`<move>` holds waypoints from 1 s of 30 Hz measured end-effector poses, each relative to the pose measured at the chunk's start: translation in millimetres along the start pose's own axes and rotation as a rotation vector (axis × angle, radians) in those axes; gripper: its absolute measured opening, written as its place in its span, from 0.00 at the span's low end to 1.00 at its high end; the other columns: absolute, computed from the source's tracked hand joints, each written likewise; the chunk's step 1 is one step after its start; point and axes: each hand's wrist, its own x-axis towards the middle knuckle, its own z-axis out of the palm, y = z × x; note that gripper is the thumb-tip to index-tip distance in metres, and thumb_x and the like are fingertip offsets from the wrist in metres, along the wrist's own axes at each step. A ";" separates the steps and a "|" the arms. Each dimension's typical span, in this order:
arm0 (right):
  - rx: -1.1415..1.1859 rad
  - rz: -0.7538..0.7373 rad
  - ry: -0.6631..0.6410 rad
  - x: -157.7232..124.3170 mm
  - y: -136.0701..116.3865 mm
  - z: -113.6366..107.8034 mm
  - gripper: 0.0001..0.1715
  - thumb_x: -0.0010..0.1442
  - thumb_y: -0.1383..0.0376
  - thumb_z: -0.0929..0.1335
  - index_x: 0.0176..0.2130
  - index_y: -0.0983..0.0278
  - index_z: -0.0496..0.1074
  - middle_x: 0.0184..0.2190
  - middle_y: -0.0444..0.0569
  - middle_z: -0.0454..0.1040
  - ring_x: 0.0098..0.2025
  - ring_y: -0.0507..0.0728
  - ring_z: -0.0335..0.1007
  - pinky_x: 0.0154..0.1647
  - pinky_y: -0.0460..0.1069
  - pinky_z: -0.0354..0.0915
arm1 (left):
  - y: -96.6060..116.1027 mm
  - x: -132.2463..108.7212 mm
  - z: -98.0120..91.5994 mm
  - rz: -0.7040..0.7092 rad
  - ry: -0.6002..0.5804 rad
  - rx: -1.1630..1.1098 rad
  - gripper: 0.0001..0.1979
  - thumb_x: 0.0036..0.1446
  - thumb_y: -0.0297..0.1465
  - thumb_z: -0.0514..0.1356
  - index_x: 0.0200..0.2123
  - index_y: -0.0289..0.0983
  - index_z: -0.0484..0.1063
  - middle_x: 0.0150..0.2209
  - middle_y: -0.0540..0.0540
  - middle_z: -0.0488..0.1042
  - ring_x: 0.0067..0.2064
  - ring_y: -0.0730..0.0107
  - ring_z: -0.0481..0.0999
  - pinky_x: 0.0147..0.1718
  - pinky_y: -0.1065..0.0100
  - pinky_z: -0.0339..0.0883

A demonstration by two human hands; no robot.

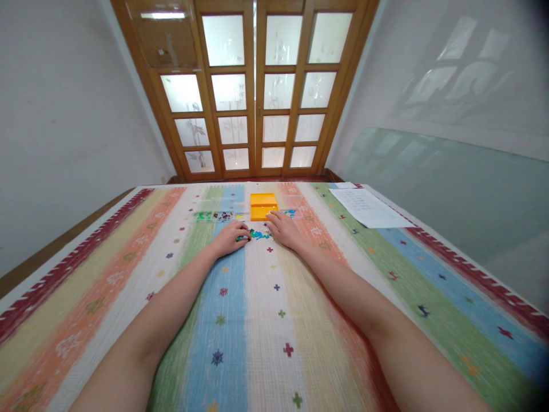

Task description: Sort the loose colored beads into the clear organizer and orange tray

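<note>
A small pile of blue, green and yellow pieces, too small to make out exactly, lies on the striped cloth between my hands. My left hand rests at the pile's left side, fingers bent and a little apart, the tips by the pieces. My right hand is on the other side, its fingers spread at the front right corner of an open yellow box. Nothing shows in either hand. Clear compartment trays flank the box: green pieces and dark red pieces to the left, blue pieces to the right.
A striped, patterned tablecloth covers the table. A printed white sheet lies at the far right. Beyond the table's far edge stand wooden doors with glass panes. A pale glass panel leans along the right wall.
</note>
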 end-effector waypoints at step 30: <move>0.014 -0.042 0.002 -1.3 2.6 -0.6 0.24 0.75 0.56 0.62 0.64 0.60 0.71 0.65 0.57 0.69 0.66 0.65 0.65 0.67 0.63 0.63 | -23.6 0.4 11.2 -0.305 0.298 -0.014 0.09 0.66 0.32 0.58 0.45 0.40 0.78 0.40 0.45 0.80 0.39 0.63 0.75 0.43 0.63 0.67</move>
